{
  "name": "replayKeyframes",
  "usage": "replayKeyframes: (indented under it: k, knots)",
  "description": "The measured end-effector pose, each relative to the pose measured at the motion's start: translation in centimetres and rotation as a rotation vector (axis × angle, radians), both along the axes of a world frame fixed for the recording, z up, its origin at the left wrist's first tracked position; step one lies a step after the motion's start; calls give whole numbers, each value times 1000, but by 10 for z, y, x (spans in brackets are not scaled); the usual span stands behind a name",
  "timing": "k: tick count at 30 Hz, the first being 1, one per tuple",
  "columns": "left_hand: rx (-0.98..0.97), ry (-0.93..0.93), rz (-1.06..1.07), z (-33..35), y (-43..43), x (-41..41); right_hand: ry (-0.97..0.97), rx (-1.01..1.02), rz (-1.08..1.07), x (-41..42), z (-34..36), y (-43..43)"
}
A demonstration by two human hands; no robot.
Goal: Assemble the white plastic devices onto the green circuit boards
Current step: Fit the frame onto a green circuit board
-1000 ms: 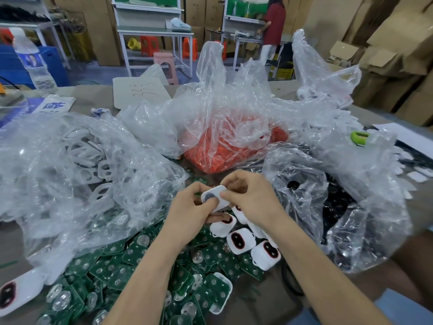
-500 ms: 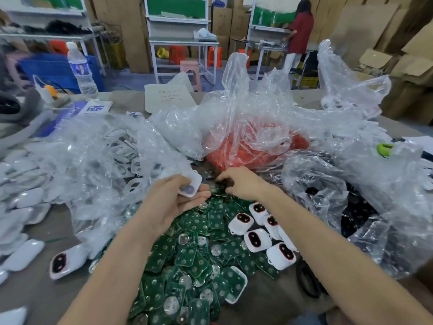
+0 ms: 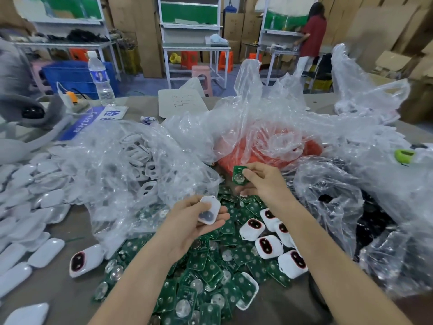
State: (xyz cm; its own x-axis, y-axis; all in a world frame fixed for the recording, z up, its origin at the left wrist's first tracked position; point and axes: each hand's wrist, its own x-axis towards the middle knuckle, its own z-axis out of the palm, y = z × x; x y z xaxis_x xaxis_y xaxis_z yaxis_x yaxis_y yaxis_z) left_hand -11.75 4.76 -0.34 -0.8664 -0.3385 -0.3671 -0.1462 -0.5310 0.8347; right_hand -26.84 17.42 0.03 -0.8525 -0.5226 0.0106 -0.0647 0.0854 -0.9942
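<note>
1. A white plastic shell [image 3: 208, 211] is cradled in the left hand [image 3: 194, 221], with thumb and curled fingers clamped round its edges and a dark round patch showing in its face.
2. A green circuit board [image 3: 239, 175] is pinched at one edge by the fingers of the right hand [image 3: 264, 184], its round silver cell turned to the camera.
3. The board is held at about one o'clock from the shell, near but apart. Both long axes run roughly twelve to six, so little turning seems needed before the board is seated.
4. A clear bag [image 3: 131, 165] at ten o'clock is filled with white frames, a second bag [image 3: 269, 151] at twelve with orange parts, a third bag [image 3: 351, 207] at three with black parts.
5. Loose boards [image 3: 206, 273] are heaped on the surface [image 3: 58, 289] below the hands, with finished white units [image 3: 269, 246] laid among them at four o'clock.
</note>
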Motion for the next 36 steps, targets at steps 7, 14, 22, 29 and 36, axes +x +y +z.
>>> replayKeyframes:
  k: [7,14,22,29,36]
  knots:
    - [-8,0,-28,-5,12,-9,-82,-151,60,31,7,20]
    - [101,-4,-44,-4,15,-12,-258,-187,44,30,10,30]
    - [131,0,-66,-7,16,-12,-296,-167,74,24,13,29]
    - [147,35,44,-11,25,-18,-410,-256,20,26,13,27]
    - [298,125,148,-16,33,-24,-146,-109,-42,43,3,26]
